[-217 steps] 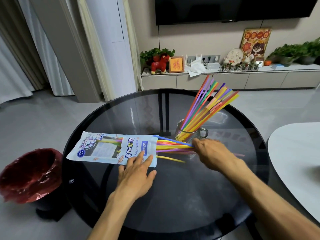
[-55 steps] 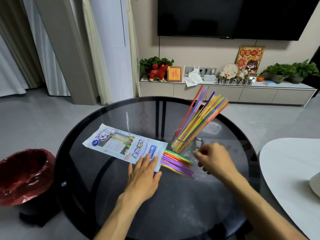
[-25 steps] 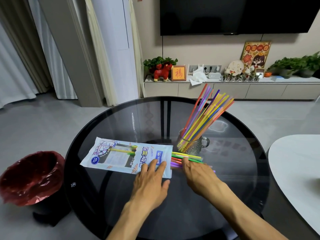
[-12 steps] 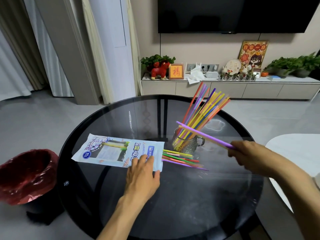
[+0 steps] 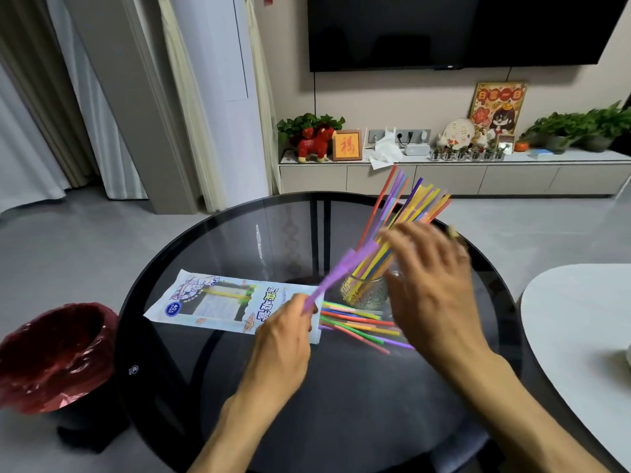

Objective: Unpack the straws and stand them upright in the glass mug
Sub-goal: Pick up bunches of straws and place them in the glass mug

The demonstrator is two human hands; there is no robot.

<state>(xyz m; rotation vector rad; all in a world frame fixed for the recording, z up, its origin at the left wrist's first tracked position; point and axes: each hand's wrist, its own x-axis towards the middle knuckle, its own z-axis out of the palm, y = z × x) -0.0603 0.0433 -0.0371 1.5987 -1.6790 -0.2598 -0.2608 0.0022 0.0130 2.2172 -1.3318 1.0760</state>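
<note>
Purple straw (image 5: 341,271), smeared by motion, slants up and right from the left hand (image 5: 283,336), whose fingertips pinch its lower end. Its upper end points toward the right hand (image 5: 430,285), which hangs in the air with fingers spread and loose, holding nothing. Whether those fingers touch the straw's far tip cannot be told through the blur.

Just behind the right hand stands the glass mug (image 5: 363,293), partly hidden by the palm. A fan of coloured straws (image 5: 409,206) stands in it already, leaning up and away to the right, above the right hand's fingertips.

Below the pinched straw, between the two hands, loose straws (image 5: 358,324) lie flat on the round dark glass table (image 5: 205,254): green, red, yellow, orange, purple. Their near ends reach the open mouth of the straw packet (image 5: 218,302), which lies flat, stretching out to the left of the left hand. The hand's heel sits at the packet's right corner; contact is unclear. A few straws show through the packet's clear window.

Left of the left forearm, off the table, sits a red-lined bin (image 5: 54,356).
</note>
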